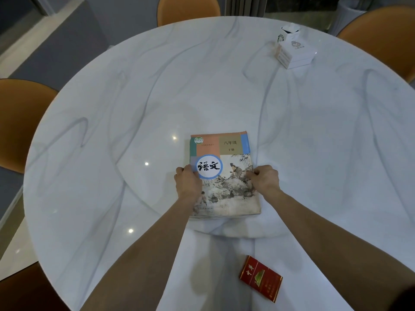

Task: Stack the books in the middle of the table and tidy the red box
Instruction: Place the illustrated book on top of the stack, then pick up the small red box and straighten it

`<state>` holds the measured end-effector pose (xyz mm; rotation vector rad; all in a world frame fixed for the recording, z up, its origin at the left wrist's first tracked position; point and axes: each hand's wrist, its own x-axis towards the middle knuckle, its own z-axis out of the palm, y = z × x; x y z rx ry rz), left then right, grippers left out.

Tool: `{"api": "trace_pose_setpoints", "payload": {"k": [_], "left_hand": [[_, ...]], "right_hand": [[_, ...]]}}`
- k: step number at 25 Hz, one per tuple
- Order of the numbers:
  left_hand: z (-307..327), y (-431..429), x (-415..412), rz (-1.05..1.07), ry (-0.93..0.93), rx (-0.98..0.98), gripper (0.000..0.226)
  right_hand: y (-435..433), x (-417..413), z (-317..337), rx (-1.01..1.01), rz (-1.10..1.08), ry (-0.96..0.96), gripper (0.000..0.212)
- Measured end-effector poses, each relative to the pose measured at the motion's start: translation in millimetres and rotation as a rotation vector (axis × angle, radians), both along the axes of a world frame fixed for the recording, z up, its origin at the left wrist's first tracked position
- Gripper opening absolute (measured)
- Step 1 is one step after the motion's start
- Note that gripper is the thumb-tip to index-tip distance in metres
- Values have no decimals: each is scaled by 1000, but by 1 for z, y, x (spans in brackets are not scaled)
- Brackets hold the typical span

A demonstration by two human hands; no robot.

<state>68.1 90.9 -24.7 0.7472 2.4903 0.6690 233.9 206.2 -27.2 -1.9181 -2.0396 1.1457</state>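
Note:
A stack of books [224, 153] lies flat near the middle of the round white marble table [112, 108]; the top cover shows a painted landscape and a blue-ringed white circle with black characters. My left hand [187, 184] grips the stack's left edge, fingers curled over the cover. My right hand [265, 179] grips the right edge the same way. A small red box [260, 278] with gold print lies flat near the table's front edge, below my right forearm and apart from both hands.
White boxes [295, 52] are piled at the far right of the table, with a smaller white box [289, 32] behind them. Orange chairs stand around the table: far middle [188, 7], far right [381, 34] and left [20, 117].

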Motion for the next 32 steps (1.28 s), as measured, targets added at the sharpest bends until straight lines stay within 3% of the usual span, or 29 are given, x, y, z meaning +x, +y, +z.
{"api": "trace_pose_setpoints", "payload": {"k": [5, 12, 20, 27, 32], "left_hand": [[11, -16, 2, -40, 24, -40, 31], [29, -49, 37, -305, 323, -119, 34], [27, -103, 97, -347, 346, -59, 40], [0, -145, 166, -362, 254, -28, 49], [-31, -160, 214, -344, 140, -33, 78]], "right_hand": [[-7, 15, 14, 26, 163, -92, 33], [-36, 52, 33, 171, 478, -143, 29], [-80, 96, 39, 285, 864, -251, 29], [-117, 122, 17, 147, 937, -299, 38], [-138, 139, -2, 31, 853, -294, 44]]}}
